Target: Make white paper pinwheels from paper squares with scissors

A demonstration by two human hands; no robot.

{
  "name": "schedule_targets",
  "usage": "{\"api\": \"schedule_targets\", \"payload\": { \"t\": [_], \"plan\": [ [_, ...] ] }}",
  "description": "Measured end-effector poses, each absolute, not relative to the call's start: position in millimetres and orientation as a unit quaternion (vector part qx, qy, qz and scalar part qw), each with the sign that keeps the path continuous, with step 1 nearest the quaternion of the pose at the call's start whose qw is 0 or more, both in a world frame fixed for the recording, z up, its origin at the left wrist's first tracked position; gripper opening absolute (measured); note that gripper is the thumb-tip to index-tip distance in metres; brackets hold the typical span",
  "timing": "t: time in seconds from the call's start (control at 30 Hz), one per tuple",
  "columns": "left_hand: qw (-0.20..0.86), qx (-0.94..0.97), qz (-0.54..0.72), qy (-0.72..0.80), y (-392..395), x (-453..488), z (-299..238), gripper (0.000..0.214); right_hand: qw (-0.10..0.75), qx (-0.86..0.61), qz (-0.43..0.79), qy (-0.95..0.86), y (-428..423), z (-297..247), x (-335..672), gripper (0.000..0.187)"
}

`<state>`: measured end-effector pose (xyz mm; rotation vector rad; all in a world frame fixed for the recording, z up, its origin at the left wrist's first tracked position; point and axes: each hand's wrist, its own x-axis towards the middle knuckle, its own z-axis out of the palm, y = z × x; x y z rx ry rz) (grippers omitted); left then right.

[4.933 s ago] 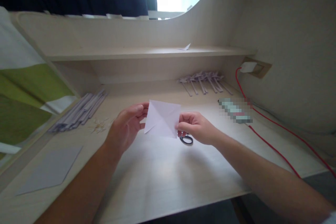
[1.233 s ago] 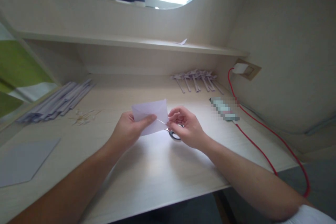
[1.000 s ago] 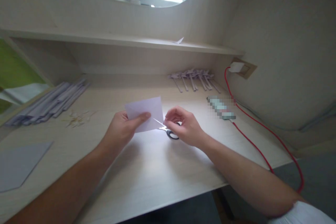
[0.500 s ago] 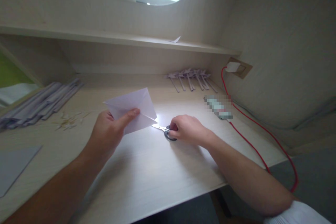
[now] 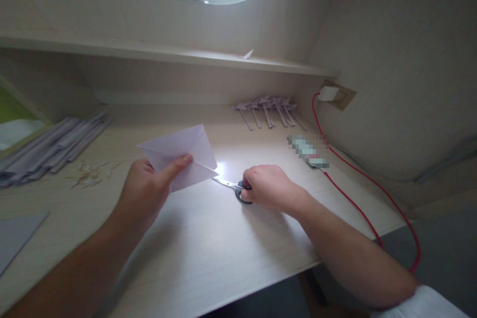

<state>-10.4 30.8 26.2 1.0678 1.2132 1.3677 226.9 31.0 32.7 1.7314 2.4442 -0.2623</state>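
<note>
Our left hand pinched the creased white paper square above the pale wooden desk, one corner apparently slit, other visible corners seemingly uncut; our right hand gripped the black-handled steel scissors.

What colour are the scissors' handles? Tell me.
The handles are black, best seen in the head view.

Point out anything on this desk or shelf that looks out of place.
Small pale bits lie strewn on the desk at left, untidy beside the stacked paper strips. A lone bent paper sits on the shelf, apart from the rest.
</note>
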Motion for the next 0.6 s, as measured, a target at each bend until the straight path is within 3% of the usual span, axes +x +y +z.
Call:
{"api": "schedule_targets", "payload": {
  "t": [0.6],
  "plan": [
    [0.487, 0.437, 0.472, 0.59, 34, -5, 9, 0.038, 0.02, 0.601, -0.142, 0.786, 36, 32, 230, 0.021]
  ]
}}
